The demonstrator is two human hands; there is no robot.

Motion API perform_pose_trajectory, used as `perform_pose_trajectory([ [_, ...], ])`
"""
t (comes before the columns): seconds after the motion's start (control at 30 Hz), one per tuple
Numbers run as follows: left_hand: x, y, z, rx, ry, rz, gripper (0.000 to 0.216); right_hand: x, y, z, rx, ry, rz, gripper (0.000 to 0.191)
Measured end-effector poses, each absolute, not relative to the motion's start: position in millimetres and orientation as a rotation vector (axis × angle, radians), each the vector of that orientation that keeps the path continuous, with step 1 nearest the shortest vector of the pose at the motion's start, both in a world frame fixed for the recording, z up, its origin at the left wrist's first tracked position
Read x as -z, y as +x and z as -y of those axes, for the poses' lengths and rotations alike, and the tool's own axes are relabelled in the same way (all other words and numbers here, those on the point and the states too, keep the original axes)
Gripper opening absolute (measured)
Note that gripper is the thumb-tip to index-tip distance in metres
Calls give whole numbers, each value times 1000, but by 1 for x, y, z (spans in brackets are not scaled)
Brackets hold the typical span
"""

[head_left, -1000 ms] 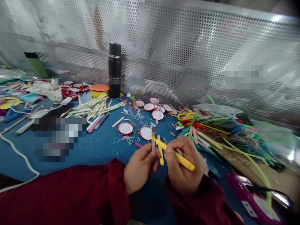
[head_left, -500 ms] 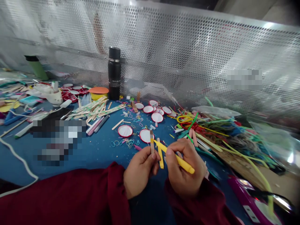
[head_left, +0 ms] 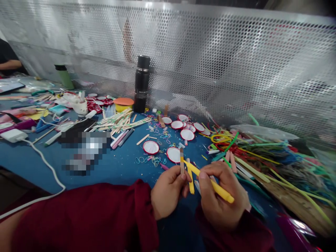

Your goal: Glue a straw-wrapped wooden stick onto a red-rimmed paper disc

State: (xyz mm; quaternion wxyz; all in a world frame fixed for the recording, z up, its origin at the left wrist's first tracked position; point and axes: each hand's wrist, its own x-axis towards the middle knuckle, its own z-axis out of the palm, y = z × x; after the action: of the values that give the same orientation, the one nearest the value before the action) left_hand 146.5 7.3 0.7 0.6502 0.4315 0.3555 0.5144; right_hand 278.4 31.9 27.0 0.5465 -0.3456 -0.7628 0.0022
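Note:
Between the thumb and fingers of my left hand a small wooden craft stick stands nearly upright. Part of the stick is coloured yellow and its top end is brown. My right hand grips a yellow marker like a pen, its tip at the coloured band of the stick. Just behind the two hands lies a yellow marker cap or strip on the blue table. Beyond the stick are white discs with red rims, one right behind it and another to its left.
A black bottle stands against the perforated metal panel. Striped sticks and several markers lie left of centre. Tangled coloured cords fill the right. A white cable runs along the left; a person's arm shows far left.
The view has swung left, so everything sits further right in the picture. Both hands keep their hold, with the marker tip still at the stick. A person's arm has come into view.

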Motion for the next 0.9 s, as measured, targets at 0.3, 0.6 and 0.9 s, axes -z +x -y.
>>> perform_pose_trajectory([
  [0.3, 3, 148, -8, -1197, 1002, -795, 28, -29, 281, -31, 2, -777, 1891, 11],
  [0.6, 3, 147, -6, -1160, 998, -805, 29, -30, 278, -30, 8, -821, 1840, 12],
  [0.9, 3, 146, -7, -1160, 1005, -798, 23, -30, 278, -30, 9, -815, 1846, 10],
])
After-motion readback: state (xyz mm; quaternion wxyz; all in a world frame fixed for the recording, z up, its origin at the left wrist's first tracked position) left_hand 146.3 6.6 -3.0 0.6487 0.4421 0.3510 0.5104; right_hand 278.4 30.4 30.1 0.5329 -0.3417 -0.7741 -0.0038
